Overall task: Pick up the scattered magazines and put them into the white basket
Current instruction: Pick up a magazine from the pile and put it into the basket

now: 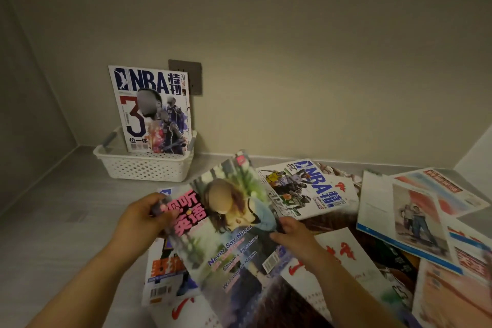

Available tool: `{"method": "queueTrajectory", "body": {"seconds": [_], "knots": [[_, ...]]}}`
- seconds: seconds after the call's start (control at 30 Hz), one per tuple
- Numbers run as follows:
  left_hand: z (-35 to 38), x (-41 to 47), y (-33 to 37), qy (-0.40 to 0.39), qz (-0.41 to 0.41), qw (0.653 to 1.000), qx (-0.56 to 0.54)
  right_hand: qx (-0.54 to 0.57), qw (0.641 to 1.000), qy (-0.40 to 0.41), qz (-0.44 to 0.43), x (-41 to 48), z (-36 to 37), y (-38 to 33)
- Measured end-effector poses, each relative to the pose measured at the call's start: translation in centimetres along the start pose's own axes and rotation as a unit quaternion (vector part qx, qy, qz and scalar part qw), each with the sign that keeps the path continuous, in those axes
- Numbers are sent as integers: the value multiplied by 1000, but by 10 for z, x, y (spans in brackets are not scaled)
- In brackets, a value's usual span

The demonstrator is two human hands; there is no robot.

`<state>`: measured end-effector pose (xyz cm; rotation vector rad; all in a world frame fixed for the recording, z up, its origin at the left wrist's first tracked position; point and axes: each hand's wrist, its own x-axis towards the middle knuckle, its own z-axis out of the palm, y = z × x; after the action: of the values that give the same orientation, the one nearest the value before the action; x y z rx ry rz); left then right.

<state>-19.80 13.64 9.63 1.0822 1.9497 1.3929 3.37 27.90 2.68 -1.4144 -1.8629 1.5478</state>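
Standing upright in the white basket point(145, 165) by the wall, 1 NBA magazine point(151, 112) leans back. In front, the left hand point(145, 217) and right hand point(291, 231) pinch opposite edges of a glossy magazine point(229, 234) with pink Chinese title, lifted over the scattered magazines point(399, 221) on the grey floor point(66, 221).

wall socket point(196, 76): half hidden behind upright magazine point(151, 112) | held magazine point(229, 231): blurred

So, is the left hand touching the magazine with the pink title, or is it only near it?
Touching. The head view shows the left hand gripping the magazine at its left edge, with fingers curled round that edge.
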Motion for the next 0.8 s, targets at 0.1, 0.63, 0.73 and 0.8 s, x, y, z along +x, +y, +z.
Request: {"method": "queueTrajectory", "body": {"seconds": [0.1, 0.63, 0.73, 0.8], "knots": [[-6, 10, 14, 70, 41, 991, -108, 75, 997, -26, -20, -2, -3, -20], [-116, 144, 13, 127, 185, 974, -12, 259, 952, 51, -153, 65, 92, -172], [-142, 188, 20, 126, 200, 970, -57, 227, 955, 88, -167, 87, 112, -213], [-155, 214, 19, 123, 211, 967, -70, 174, 960, 144, -163, 106, 126, -234]]}}
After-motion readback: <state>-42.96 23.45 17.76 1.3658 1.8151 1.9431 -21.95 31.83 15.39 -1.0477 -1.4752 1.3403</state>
